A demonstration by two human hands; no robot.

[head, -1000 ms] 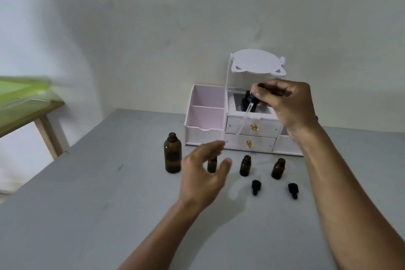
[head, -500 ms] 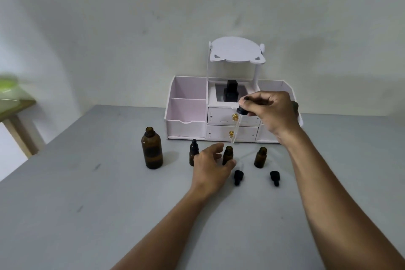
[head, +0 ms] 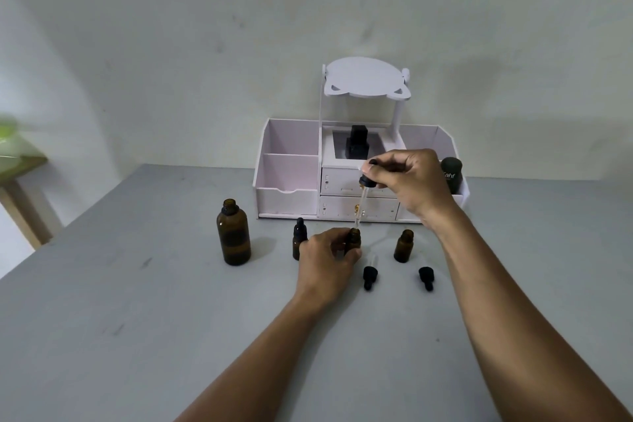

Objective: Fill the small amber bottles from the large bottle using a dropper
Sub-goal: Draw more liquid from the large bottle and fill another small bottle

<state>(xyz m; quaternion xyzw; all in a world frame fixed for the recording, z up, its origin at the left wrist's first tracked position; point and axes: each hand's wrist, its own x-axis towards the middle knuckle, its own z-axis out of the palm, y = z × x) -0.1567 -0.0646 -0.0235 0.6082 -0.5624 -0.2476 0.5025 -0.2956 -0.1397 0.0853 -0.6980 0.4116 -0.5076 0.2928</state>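
Above the middle small bottle [head: 354,240], gripped by the left hand [head: 328,259], the right hand [head: 407,181] pinches the dropper [head: 362,200], nearly vertical, tip down.

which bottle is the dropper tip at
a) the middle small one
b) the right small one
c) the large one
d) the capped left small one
a: the dropper, pinched by the right hand, points its tip at the mouth of the middle bottle, which the left hand grips.
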